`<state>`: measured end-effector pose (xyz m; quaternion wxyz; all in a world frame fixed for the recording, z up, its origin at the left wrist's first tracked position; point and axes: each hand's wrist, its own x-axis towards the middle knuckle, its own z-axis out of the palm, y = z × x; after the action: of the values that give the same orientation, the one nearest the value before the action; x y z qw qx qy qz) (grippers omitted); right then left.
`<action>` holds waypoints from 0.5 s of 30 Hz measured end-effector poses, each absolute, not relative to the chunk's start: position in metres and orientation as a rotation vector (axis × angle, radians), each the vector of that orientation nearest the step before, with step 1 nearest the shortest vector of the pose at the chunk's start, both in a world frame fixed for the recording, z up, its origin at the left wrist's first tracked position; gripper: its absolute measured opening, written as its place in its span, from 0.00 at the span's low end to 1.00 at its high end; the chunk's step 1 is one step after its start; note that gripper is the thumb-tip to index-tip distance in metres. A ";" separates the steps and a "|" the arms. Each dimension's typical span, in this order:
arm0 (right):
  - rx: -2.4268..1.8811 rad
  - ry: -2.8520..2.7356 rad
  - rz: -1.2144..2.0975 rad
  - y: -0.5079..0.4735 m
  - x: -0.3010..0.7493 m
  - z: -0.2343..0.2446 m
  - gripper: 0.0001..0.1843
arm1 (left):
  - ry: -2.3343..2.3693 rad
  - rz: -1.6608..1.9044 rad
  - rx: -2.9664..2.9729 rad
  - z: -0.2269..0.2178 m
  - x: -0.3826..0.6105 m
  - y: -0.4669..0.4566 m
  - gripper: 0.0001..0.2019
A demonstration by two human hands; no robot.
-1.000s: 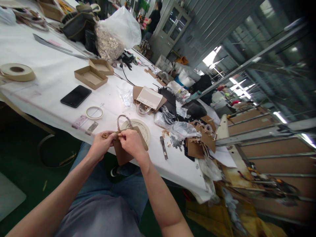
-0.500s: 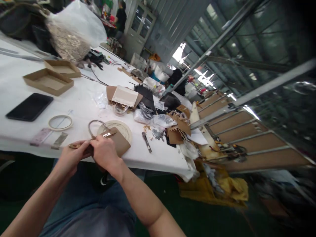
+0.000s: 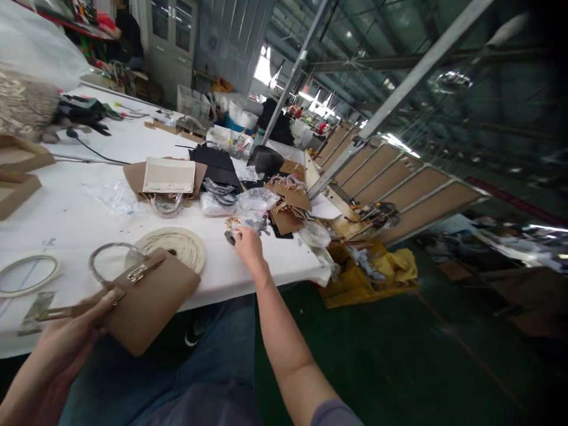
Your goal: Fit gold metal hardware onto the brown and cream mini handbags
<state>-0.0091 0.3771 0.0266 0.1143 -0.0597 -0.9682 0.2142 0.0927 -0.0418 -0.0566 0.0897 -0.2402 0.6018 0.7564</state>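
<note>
My left hand (image 3: 82, 325) is closed on the side of a small tan handbag (image 3: 151, 302), tilted over the table's front edge. The bag has a looped handle (image 3: 100, 257) and a gold clasp (image 3: 137, 272) on its front. A narrow tan strap (image 3: 60, 312) sticks out to the left past my fingers. Farther right, my right hand (image 3: 249, 247) is down at the table with its fingers closed around a dark hand tool (image 3: 229, 238). Only one end of the tool shows; my hand hides the rest. Small gold metal pieces (image 3: 232, 222) lie just beyond my fingertips.
A wide roll of cream tape (image 3: 189, 242) lies behind the bag, a thin ring roll (image 3: 55, 273) to its left. Beyond are another tan bag (image 3: 202, 171), plastic packets (image 3: 257, 200) and stacked tan panels (image 3: 288, 216). A metal post (image 3: 332, 171) rises at the right. Someone stands far back.
My right hand has let go of the bag and moved right to the dark tool. My left hand still holds the bag, now turned more open to view. The camera has swung right.
</note>
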 end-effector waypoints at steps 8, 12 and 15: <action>-0.224 -2.905 0.538 0.441 -0.028 0.006 0.16 | 1.699 2.196 -0.799 -0.067 0.093 -0.030 0.27; -0.174 -2.964 0.538 0.425 -0.048 -0.002 0.14 | 1.696 2.174 -0.751 -0.048 0.094 -0.028 0.32; -0.238 -2.996 0.523 0.417 -0.064 -0.006 0.15 | 1.692 2.182 -0.710 -0.039 0.094 -0.029 0.36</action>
<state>-0.0635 0.4168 -0.0058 0.0454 -0.0778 -0.9811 0.1713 0.0942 -0.0287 -0.0390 0.1447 -0.2463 0.5872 0.7574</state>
